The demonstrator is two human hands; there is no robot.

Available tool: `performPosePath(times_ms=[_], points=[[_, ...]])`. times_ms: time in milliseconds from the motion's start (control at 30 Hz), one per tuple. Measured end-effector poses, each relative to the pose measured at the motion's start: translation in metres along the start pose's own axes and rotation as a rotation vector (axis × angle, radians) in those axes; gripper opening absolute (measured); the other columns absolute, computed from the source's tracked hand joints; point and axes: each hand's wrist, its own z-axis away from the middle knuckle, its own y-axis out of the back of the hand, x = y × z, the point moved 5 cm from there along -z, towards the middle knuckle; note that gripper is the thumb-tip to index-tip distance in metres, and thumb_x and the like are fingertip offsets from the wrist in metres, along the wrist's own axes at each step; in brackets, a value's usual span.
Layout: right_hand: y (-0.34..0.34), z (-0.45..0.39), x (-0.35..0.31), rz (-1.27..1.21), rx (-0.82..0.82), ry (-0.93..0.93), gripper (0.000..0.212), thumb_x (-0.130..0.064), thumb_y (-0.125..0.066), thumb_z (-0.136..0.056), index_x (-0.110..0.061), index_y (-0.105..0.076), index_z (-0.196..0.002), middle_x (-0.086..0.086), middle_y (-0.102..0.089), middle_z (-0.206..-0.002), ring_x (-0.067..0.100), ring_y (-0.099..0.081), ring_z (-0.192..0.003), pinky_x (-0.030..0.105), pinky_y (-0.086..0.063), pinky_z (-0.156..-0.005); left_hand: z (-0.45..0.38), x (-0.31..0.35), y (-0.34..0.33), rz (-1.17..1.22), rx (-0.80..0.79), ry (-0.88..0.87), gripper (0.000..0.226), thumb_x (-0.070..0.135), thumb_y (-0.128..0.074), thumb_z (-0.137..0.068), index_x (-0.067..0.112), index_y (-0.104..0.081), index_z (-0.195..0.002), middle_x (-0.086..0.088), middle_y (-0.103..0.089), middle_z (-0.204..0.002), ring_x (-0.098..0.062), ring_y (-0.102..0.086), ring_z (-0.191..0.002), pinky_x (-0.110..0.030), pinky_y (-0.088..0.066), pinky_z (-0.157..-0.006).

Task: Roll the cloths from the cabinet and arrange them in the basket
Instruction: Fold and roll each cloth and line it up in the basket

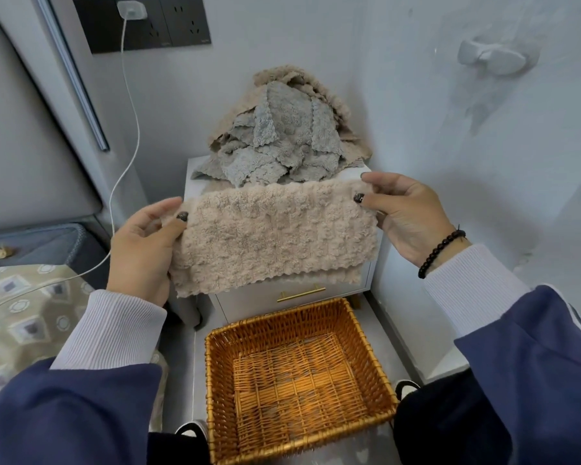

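- While both hands pinch the top corners, thumb over the front and fingers behind, the fluffy beige scallop-edged cloth (272, 236) hangs stretched between them; left hand (145, 250) has the left corner, right hand (406, 213) the right, so neither is free
- cloth looks folded over once, since a second scalloped edge peeks out under the front one; it's held in the air in front of the small white cabinet (356, 283), not resting on anything
- behind it, the messy heap of grey and beige cloths (282, 142) sits on the cabinet top, none rolled as far as I can see
- down below, the rectangular golden-brown wicker basket (215, 380) is on the floor just in front of the cabinet's drawer with the brass handle (301, 294); nothing in it yet
- so my read is we're at the very start: first cloth straightened out, rolling not yet begun
- next move probably needs one short end tucked in and rolled up tight, or the cloth laid flat first; floppy pile fabric, so keep tension or the roll goes loose; then it goes against a basket wall
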Motion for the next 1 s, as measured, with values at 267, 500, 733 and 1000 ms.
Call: performPosePath(times_ms=[267,500,733,1000], points=[[-0.025,0.022,0.028,-0.021,-0.157,-0.49,0.018,0.008,-0.059,-0.087,0.008,-0.061,-0.104,0.016,-0.07,-0.089,0.02,-0.069,-0.071,0.028,-0.06,-0.063,0.001,-0.009,-0.007,-0.875,-0.009,-0.096,0.043,0.006,-0.059,-0.087,0.02,-0.057,-0.128,-0.01,-0.053,-0.124,-0.023,-0.058,-0.096,-0.027,-0.045,-0.08],[-0.05,0.036,0.038,0.103,-0.188,-0.389,0.008,-0.005,-0.056,-0.094,-0.006,-0.056,-0.087,0.005,-0.068,-0.064,0.015,-0.066,-0.049,0.022,-0.05,-0.042,0.065,-0.027,-0.063,-0.932,-0.685,-0.184,0.092,0.046,-0.079,-0.073,0.035,-0.029,-0.149,0.002,-0.02,-0.16,-0.015,-0.019,-0.148,-0.04,-0.018,-0.121],[-0.064,0.041,0.033,-0.306,-0.159,-0.282,0.014,0.003,-0.06,-0.089,0.0,-0.052,-0.101,0.012,-0.071,-0.07,0.021,-0.071,-0.06,0.022,-0.055,-0.049,0.086,-0.018,-0.087,-0.179,-0.762,-0.218,0.072,0.025,-0.072,-0.081,0.032,-0.04,-0.144,0.013,-0.055,-0.138,-0.006,-0.055,-0.126,-0.025,-0.05,-0.098],[-0.082,0.072,0.007,0.56,-0.563,0.566,0.047,0.014,-0.055,-0.082,-0.017,-0.063,-0.116,0.004,-0.06,-0.118,0.009,-0.059,-0.113,0.024,-0.048,-0.096,0.067,-0.03,-0.079,0.36,-0.479,0.318,0.039,0.037,-0.044,-0.1,0.014,-0.074,-0.111,-0.015,-0.07,-0.119,-0.028,-0.067,-0.111,-0.038,-0.059,-0.083]])
